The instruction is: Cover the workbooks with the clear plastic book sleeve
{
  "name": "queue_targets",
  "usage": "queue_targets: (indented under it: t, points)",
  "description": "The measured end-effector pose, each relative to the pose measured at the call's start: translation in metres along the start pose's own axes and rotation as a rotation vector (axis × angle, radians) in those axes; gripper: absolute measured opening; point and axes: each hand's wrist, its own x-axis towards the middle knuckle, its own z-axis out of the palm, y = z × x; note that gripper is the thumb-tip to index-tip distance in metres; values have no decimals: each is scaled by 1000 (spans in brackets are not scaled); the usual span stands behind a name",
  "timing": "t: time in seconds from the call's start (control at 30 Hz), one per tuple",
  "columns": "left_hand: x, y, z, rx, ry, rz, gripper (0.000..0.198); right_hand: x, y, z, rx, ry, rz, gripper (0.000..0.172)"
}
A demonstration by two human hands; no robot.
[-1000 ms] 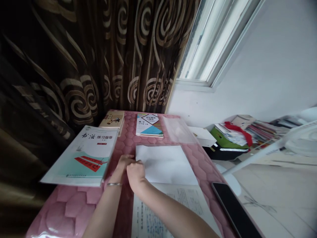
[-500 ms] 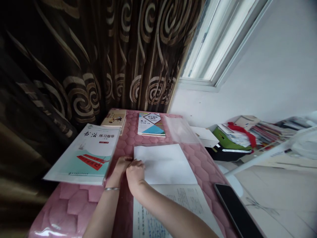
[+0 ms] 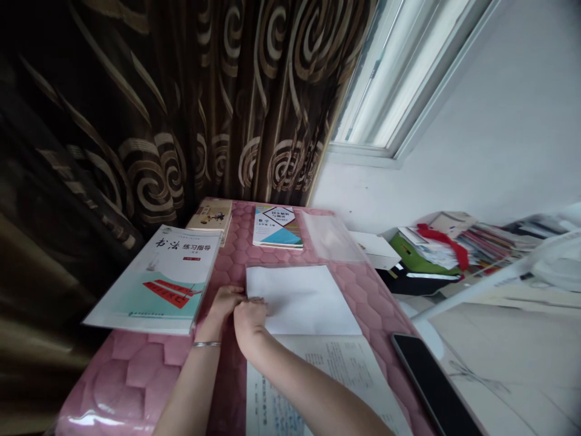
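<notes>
An open workbook (image 3: 336,369) lies on the pink table, its lower page printed and marked with blue handwriting. Its upper half is covered by a blank white sheet (image 3: 304,297). At the sheet's left edge, my right hand (image 3: 250,318) is closed, knuckles up, with the fingertips curled under and hidden. My left hand (image 3: 226,303), a silver bracelet on its wrist, meets it there with its fingers pinched at the same edge. My right forearm crosses over the printed page.
A calligraphy workbook (image 3: 154,278) lies left, overlapping a tan book (image 3: 211,215). Farther back are a maths book (image 3: 278,227) and a clear plastic sleeve (image 3: 333,236). A black phone (image 3: 431,381) rests at the table's right edge. A white fan (image 3: 494,278) stands beyond.
Both hands stay at the sheet's left edge, the right one shifting very slightly to the right. The view has moved a little; the books lie as before.
</notes>
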Motion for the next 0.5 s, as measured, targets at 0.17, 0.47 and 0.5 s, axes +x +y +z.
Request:
queue_targets:
  t: [0.17, 0.47, 0.5]
  points:
    - [0, 0, 1, 13, -7, 0, 23, 1, 4, 2, 35, 75, 23, 44]
    - [-2, -4, 1, 22, -13, 27, 24, -10, 10, 8, 32, 207, -15, 45]
    - [-2, -4, 1, 23, -17, 27, 25, -12, 9, 8, 27, 198, -9, 45]
